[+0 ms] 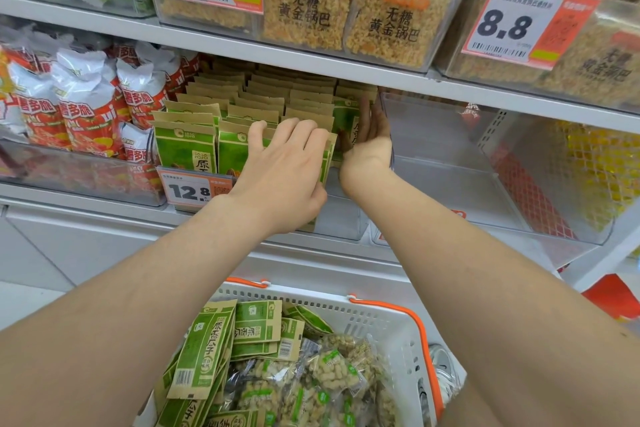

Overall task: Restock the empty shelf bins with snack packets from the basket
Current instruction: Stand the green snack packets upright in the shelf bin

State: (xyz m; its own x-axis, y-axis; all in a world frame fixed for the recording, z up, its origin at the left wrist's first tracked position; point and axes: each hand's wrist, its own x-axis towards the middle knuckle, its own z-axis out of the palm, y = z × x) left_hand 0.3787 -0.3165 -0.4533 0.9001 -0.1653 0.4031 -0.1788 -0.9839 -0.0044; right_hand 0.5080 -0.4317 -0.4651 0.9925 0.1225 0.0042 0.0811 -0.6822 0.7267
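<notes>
Green and brown seed packets stand in rows inside a clear shelf bin on the middle shelf. My left hand grips the front packets of the right-hand row, fingers curled over their tops. My right hand lies flat and open against the right side of that row, beside the bin wall. An empty clear bin sits just to the right. Below me a white basket with orange handles holds more green packets and clear bags of puffed snacks.
Red and white chip bags fill the bin to the left. Clear boxes of golden rice crackers with 8.8 price tags line the upper shelf. A 12.8 price tag hangs on the seed bin. Yellow mesh-bagged goods lie at far right.
</notes>
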